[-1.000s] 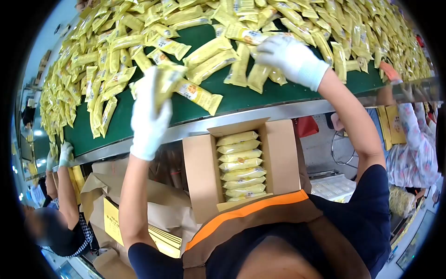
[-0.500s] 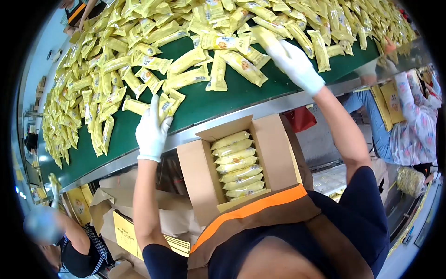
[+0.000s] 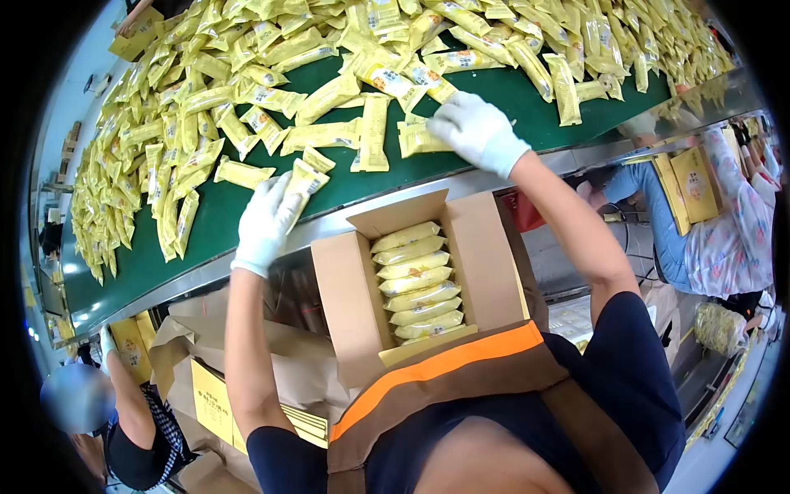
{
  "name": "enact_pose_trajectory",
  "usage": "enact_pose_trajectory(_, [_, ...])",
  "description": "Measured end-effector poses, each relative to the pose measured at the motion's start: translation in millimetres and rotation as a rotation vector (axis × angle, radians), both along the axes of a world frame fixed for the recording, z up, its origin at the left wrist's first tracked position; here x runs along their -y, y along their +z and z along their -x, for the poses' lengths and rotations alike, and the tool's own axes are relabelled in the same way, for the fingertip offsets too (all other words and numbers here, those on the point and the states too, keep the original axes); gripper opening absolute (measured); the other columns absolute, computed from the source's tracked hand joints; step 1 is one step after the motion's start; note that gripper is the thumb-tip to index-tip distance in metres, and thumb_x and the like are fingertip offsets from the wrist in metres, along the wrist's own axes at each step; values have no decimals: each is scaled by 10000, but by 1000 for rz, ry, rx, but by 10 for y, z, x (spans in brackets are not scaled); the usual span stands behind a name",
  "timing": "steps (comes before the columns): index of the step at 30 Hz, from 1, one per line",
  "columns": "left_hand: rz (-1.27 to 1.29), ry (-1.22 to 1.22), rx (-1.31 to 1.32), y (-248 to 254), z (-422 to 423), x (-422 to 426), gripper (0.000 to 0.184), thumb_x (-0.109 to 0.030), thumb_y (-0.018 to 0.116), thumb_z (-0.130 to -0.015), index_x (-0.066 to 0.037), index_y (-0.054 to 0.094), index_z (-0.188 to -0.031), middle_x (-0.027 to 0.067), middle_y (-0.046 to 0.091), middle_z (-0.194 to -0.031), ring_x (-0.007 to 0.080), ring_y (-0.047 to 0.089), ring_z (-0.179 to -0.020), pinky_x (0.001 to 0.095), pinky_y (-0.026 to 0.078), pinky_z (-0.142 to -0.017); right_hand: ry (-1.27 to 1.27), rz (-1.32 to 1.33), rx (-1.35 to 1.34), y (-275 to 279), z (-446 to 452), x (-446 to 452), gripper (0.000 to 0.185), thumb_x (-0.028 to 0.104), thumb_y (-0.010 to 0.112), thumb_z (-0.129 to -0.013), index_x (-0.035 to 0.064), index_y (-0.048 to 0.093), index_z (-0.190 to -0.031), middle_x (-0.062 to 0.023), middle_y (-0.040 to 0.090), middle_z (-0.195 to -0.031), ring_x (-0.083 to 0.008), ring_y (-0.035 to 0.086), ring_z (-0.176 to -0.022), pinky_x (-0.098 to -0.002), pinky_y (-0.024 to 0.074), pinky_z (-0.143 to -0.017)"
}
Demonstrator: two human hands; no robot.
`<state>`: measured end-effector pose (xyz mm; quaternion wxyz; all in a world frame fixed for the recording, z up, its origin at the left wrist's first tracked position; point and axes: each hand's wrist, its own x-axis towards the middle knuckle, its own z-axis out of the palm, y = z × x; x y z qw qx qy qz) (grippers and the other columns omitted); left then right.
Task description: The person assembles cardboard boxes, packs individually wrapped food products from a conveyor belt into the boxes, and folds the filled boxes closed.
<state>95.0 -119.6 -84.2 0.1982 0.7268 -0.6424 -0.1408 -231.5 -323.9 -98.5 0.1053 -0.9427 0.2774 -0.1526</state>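
Left hand (image 3: 268, 216) had its fingers closed round a yellow packet (image 3: 305, 183) left of centre, right hand (image 3: 476, 133) half-curled over another packet (image 3: 420, 139) upper middle, couldn't tell if gripped, so imo I'd say light pinches beat squeezing.

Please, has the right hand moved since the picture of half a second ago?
Yes. Judged against the metal edge of the green table, the right hand has moved toward the person's left and nearer to that edge.
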Motion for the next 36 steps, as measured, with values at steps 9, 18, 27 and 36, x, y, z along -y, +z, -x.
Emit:
enact_pose_trajectory(9, [123,-42,492,31,519,-178,714,-294,707,-811,-64,428,-1426,179,536,-1279,357,557,-1070,427,460,-902,223,321,-105,238,293,-272,755,395,789,-697,96,487,-1321,-67,568,-943,-246,582,-886,-380,442,-756])
enact_pose_trajectory(18, [32,91,269,19,318,-91,924,-422,833,-645,-108,453,-1426,178,546,-1148,378,581,-999,422,510,-836,-408,-635,127,353,387,282,832,669,632,-760,2,563,-1253,-203,647,-1133,-327,639,-1021,-393,477,-938])
enact_pose_trajectory(27, [-155,64,160,96,324,82,1014,-559,808,-635,-78,410,-1434,231,616,-1159,392,616,-1038,415,511,-886,-367,-629,-22,336,-513,453,989,699,654,-692,-15,496,-1357,-271,544,-1313,-352,537,-1226,-381,420,-1024])
enact_pose_trajectory(36, [-220,-282,206,429,94,1000,958,-621,766,-627,-135,495,-1407,151,611,-1247,349,531,-1215,556,113,-1152,-230,-47,-248,281,534,310,919,510,794,-619,107,463,-1377,-200,582,-1161,-374,574,-1087,-432,437,-984])
